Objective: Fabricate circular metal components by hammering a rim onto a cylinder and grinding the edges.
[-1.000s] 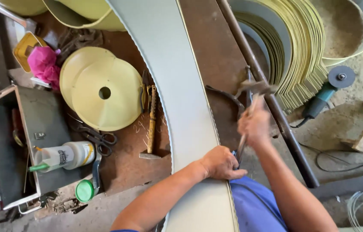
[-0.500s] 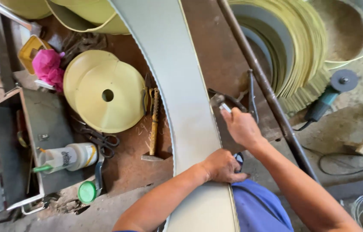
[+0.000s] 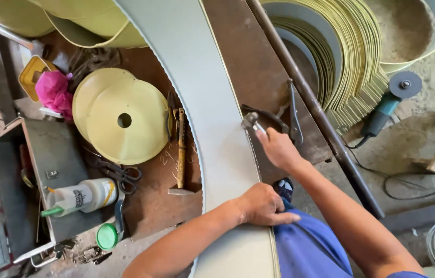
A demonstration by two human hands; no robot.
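Head-camera view, looking straight down onto a rusty brown workbench [image 3: 258, 77]. Across it is laid a long curved strip of sheet metal [image 3: 202, 92], pale grey and matte, with a thin yellowish line along each edge; it is seen sweeping from the top of the picture down to the bottom, where it passes over the person's lap (blue clothing shows beside it). The left hand [image 3: 264, 205] is pressed flat on the lower part of the strip, fingers together and curled over its right edge. The right hand [image 3: 278, 149] is closed in a fist around the handle of a small hammer [image 3: 251, 121], whose metal head is held just over the strip's right edge; whether it touches the metal cannot be told. Dark tongs [image 3: 293, 116] are seen on the bench just beyond that hand. To the left of the strip, a stack of yellow round discs with a centre hole [image 3: 119, 121], a second hammer with a wooden handle [image 3: 180, 152], black scissors [image 3: 119, 172] and a white bottle with a green nozzle [image 3: 81, 195] are laid out. At the upper right, a fanned stack of similar curved strips [image 3: 351, 62] and a teal angle grinder [image 3: 390, 105] are visible.
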